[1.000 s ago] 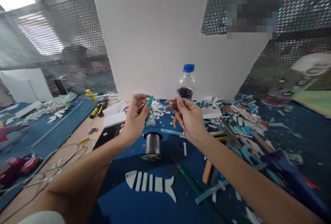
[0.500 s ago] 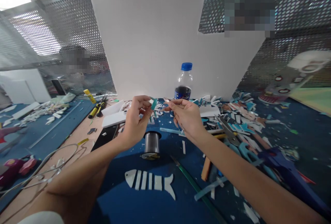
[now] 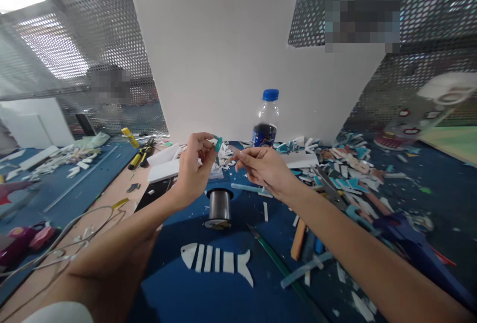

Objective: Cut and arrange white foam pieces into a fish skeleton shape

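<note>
Fingers of the left hand [image 3: 194, 169] pinch a small teal piece [image 3: 218, 144] above the tabletop [image 3: 179, 303], beyond the spool [image 3: 219, 206]. Near it, the right hand [image 3: 266, 168] has its fingers drawn together; I can't make out whether they grip anything. White fish pieces [image 3: 228, 262] lie in a row, nearer the person.

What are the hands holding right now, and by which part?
The left hand pinches a small teal piece, apparently by one edge; whether the right hand holds anything cannot be told.
</note>
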Demonstrator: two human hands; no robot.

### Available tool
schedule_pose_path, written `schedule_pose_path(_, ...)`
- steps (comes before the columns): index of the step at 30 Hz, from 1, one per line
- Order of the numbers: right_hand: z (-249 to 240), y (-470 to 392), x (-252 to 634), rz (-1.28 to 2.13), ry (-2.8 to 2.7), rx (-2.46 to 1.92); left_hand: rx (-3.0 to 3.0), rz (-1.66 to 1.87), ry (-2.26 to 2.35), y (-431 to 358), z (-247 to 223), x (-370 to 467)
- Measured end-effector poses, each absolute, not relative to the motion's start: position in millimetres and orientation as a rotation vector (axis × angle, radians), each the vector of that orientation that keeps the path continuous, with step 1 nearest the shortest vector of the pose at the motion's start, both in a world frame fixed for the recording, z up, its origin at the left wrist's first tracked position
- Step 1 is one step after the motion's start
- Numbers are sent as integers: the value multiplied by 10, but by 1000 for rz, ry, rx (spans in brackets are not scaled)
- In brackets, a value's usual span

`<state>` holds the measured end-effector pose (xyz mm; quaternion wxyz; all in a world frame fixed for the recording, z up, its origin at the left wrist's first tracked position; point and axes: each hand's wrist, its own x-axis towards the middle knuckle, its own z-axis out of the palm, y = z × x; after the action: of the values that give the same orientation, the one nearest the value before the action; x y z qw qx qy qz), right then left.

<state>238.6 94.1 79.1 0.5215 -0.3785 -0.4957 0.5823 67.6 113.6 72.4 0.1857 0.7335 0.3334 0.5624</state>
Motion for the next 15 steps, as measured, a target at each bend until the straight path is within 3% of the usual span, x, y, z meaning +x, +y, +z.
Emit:
schedule_pose_path(8,808,932,2416,1584,-1293,-801,2111,1486,933,1192,720,671)
schedule_pose_path(15,812,937,2429,1550,-1229,-786,2204,1379,909,1258,722,618)
